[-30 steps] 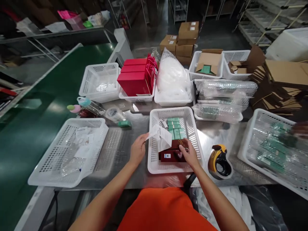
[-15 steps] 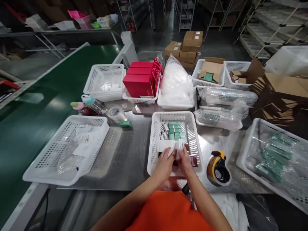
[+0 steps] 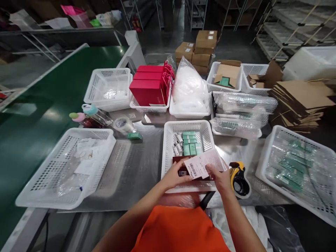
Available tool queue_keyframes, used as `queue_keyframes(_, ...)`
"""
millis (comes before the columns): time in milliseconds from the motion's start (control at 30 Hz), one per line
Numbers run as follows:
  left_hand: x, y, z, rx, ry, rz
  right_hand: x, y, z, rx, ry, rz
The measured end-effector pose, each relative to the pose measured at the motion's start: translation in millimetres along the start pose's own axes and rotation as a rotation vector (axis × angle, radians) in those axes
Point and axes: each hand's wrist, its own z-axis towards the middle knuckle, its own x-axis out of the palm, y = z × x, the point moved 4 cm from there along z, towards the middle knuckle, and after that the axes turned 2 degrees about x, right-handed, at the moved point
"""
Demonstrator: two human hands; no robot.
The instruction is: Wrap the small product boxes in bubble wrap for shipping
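Note:
My right hand point(image 3: 219, 177) pinches a white printed paper slip point(image 3: 203, 163) with a barcode and holds it over the near end of a white mesh basket point(image 3: 168, 144). My left hand point(image 3: 175, 175) rests on a dark red box point(image 3: 183, 172) in that basket, fingers curled against it. Small green boxes point(image 3: 190, 143) and small vials fill the basket's far half.
A yellow and black tape dispenser point(image 3: 238, 177) sits right of the basket. White baskets stand at left point(image 3: 65, 164) and right point(image 3: 296, 164). Red boxes point(image 3: 148, 87), a white bag point(image 3: 189, 84), bubble wrap, flat cardboard point(image 3: 301, 98) and a green conveyor point(image 3: 39, 105) lie beyond.
The paper slip passed from my left hand to my right and now lies flat over the red box. My left hand came into the basket onto the box.

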Motion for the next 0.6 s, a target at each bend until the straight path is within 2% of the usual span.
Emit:
queue_keyframes(67,8.0,-3.1,5.1,-0.073,0.144,-0.106,5.1,3.7,2.4,0.040,-0.064,0.178)
queue_keyframes(100,12.1,-2.8,6.7,-0.107,0.165,-0.163,7.5,6.1,4.0,0.055,-0.111,0.264)
queue_keyframes(167,17.1,0.3,9.2,-0.161,0.093,-0.319,10.6,13.8,6.7,0.074,-0.188,0.407)
queue_keyframes(233,16.6,3.5,11.0,-0.191,-0.054,-0.479,11.4,26.0,7.1,0.083,-0.197,0.492)
queue_keyframes(300,15.0,3.5,12.0,-0.236,-0.125,-0.664,11.2,41.4,3.9,0.066,-0.146,0.507)
queue_keyframes(433,15.3,-9.9,13.2,-0.337,-0.025,-1.107,20.8,58.8,-10.6,0.105,0.068,0.369)
queue_keyframes(533,14.8,-18.2,10.4,-0.334,0.040,-1.268,36.4,43.3,-21.9,0.228,0.249,0.177)
queue_keyframes(600,15.3,-16.4,5.7,-0.334,0.064,-1.279,42.0,23.7,-26.2,0.235,0.264,0.028)
